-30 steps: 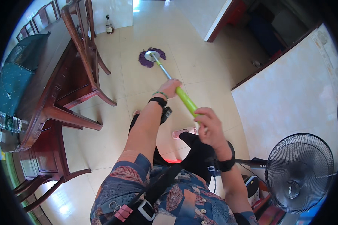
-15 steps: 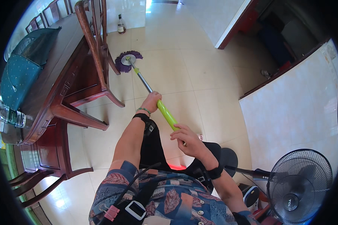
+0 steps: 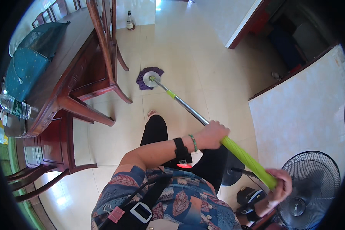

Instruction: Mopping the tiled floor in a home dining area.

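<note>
Both hands clenched on a mop handle, mop head on the tiled floor beside a chair leg.

The left hand (image 3: 212,134) wraps its fingers around the handle (image 3: 203,120) where the bare metal tube meets the green grip; a dark band and a green bracelet sit on that wrist. The right hand (image 3: 278,186) grips the upper end of the green grip, fingers closed round it, low at the right. The handle slants up-left to the purple mop head (image 3: 149,78), flat on the pale floor (image 3: 203,57), just beside the wooden chair (image 3: 99,73). The chair stands at a dark wooden table (image 3: 65,65) bearing a plastic bottle (image 3: 14,106) and a teal cover (image 3: 30,61). A standing fan (image 3: 310,191) is near the right hand.
</note>
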{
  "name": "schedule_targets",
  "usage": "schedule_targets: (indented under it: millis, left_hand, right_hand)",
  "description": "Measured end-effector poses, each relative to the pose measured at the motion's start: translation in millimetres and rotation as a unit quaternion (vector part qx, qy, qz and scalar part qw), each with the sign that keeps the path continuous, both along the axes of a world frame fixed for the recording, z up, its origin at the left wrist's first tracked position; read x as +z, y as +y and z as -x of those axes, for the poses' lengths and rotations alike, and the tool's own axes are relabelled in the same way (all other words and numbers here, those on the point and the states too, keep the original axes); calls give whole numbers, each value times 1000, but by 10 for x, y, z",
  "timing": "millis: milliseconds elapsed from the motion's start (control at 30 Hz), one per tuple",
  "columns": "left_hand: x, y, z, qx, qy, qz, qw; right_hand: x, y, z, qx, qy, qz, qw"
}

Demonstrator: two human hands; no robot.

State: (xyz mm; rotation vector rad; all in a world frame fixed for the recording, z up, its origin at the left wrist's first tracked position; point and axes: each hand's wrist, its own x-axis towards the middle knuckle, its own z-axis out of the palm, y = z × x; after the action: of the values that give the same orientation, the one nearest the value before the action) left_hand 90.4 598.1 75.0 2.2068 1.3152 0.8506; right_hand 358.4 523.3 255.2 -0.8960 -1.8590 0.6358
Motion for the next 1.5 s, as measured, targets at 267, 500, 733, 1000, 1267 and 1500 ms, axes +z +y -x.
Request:
schedule_targets:
  millis: [267,500,733,1000,1267,1500]
  left_hand:
    - [-415,90,199,-95,9,78,992]
    - [-693,161,575,64,17,61,996]
    - [-694,-57,980,122,9,44,992]
    - [-817,-437,1446,214,30,61,974]
    - [-665,-227,1429,245,-36,5,969]
    - [-112,-161,811,161,-60,-39,984]
  right_hand:
    - [-30,-262,-362,18,22,1,1000]
    - [-238,125,-47,154,10,-10,988]
    - [-196,263,316,204,47,17,978]
    - [-442,527,729,251,92,56,962]
    - [-646,656,521,205,91,65,972]
    - [-179,278,-405,89,110,12,990]
